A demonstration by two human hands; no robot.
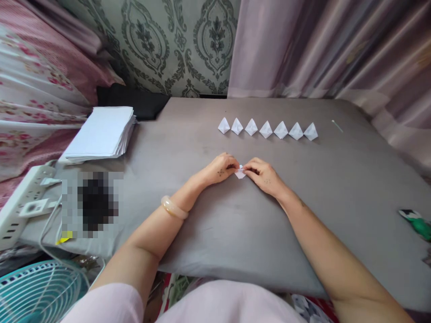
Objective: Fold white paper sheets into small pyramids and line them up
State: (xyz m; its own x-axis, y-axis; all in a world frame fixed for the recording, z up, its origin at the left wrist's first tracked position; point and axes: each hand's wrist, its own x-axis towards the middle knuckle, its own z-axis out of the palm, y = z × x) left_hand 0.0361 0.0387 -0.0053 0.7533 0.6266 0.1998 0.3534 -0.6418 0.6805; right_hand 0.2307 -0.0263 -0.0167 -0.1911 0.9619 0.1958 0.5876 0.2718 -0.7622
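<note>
A small folded piece of white paper point(240, 173) is pinched between my two hands, low over the grey-covered table. My left hand point(222, 168) grips its left side, the fingers closed on the edge. On the opposite side, my right hand point(263, 174) pinches the right edge. Its lower part shows as a point facing me, while the fingers cover the sides. Beyond my hands stands a row of several folded white paper shapes point(251, 127), each with a pointed top.
A stack of white paper point(101, 130) lies at the left beside a black folded item point(134, 101). A power strip point(25, 197) with cables runs along the left edge, above a teal fan point(37, 291). A thin white stick point(337, 126) and a green object point(419, 224) lie to the right.
</note>
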